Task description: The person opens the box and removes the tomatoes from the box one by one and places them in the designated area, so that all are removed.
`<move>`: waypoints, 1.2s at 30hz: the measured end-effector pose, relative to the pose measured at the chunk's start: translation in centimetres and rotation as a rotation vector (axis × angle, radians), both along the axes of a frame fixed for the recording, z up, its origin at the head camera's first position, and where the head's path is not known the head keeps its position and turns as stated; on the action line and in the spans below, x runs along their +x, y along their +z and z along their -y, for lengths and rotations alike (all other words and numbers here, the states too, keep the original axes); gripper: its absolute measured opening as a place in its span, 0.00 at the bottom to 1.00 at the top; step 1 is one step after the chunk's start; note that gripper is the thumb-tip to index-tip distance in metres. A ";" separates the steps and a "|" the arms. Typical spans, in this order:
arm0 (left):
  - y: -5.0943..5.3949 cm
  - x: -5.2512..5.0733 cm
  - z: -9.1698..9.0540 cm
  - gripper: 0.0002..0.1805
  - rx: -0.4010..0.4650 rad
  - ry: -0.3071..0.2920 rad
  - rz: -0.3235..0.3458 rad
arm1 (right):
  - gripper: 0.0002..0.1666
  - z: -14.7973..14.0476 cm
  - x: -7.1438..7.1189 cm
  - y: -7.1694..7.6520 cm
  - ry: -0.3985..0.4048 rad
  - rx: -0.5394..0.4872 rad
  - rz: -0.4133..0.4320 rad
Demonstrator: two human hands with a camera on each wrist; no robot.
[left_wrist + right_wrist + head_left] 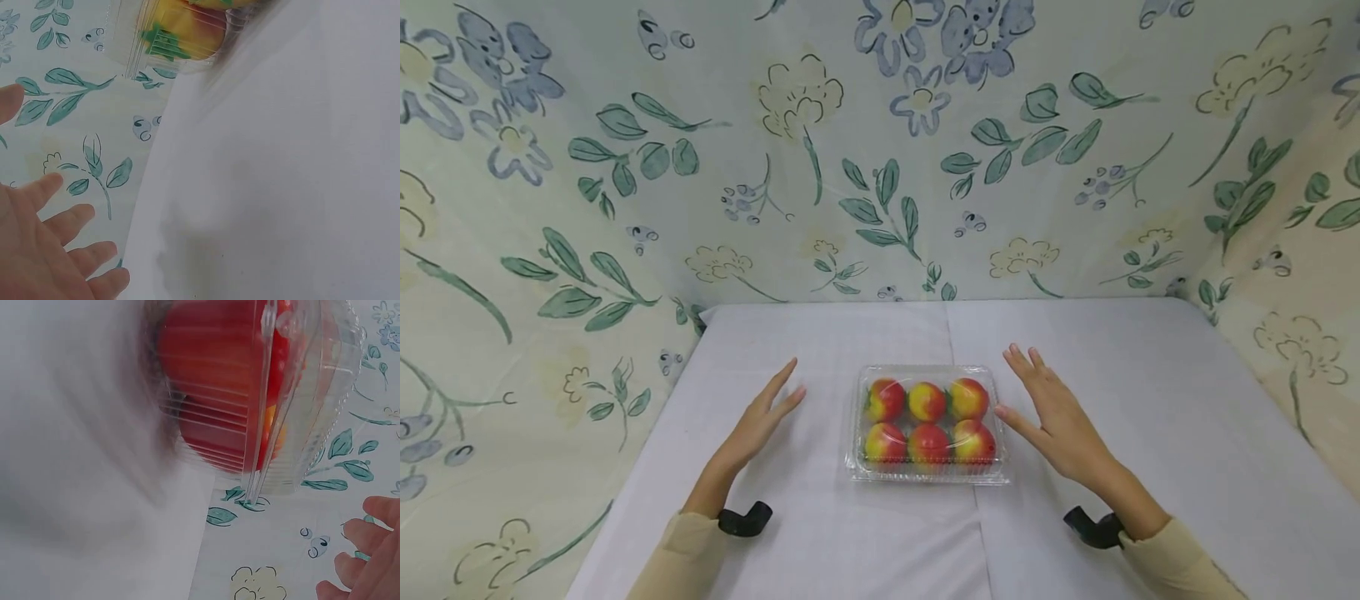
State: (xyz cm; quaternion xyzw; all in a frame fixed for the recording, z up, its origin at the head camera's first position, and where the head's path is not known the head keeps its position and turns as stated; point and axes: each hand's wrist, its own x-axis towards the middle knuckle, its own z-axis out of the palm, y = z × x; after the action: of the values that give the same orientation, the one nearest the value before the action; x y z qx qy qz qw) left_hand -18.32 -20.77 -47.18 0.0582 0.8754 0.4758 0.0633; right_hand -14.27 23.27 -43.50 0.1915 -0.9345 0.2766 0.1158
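Note:
A clear plastic clamshell box point(928, 479) with its lid down sits on the white-covered table. Through the lid show several red and yellow round fruits point(927, 402) in two rows; they look like peaches or nectarines. To the left of the box my left hand point(758, 422) hovers with fingers extended, apart from it. My right hand point(1063, 425) is held at the box's right side, fingers spread, thumb tip near the box's edge; contact cannot be made out. Both wrist views show a side of the box, with the left fingers point(69, 222) and right fingers point(365, 540) holding nothing.
White cloth point(805, 533) covers the table, with a seam running down its middle. Behind and beside it hangs a flower-patterned curtain point(887, 125). A black curved piece point(747, 520) is at the left wrist and another point(1093, 528) at the right.

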 end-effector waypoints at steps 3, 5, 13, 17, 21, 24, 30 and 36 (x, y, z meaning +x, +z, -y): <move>0.0 0.3 -0.2 0.41 0.032 -0.022 -0.005 | 0.49 0.4 0.2 -0.2 0.007 -0.011 -0.003; 0.0 0.5 -0.2 0.40 0.058 -0.032 -0.010 | 0.49 0.6 0.4 -0.3 0.012 -0.021 -0.004; -0.4 1.4 -0.5 0.38 0.194 -0.058 0.017 | 0.48 1.8 0.8 -0.6 0.056 -0.054 -0.032; -0.5 1.8 -0.9 0.37 0.208 -0.069 0.026 | 0.48 2.2 1.0 -0.7 0.070 -0.046 -0.057; -0.7 2.2 -1.2 0.36 0.231 -0.082 0.052 | 0.49 2.7 1.4 -0.6 0.073 -0.033 -0.044; -0.9 2.6 -1.4 0.36 0.248 -0.098 0.070 | 0.49 3.0 1.7 -0.5 0.076 -0.027 -0.023; -1.0 3.5 -1.8 0.33 0.242 -0.128 0.061 | 0.50 3.5 2.3 -0.4 0.098 -0.015 -0.009; -0.9 4.3 -2.5 0.33 0.233 -0.136 0.056 | 0.48 3.9 2.7 -0.6 0.161 0.004 -0.048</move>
State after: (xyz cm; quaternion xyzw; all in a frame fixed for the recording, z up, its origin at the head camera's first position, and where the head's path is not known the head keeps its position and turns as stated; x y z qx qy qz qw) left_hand -14.02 -18.25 -48.04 0.1112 0.8062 0.5701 0.1126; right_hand -11.58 19.38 -44.08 0.2729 -0.9136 0.2786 0.1152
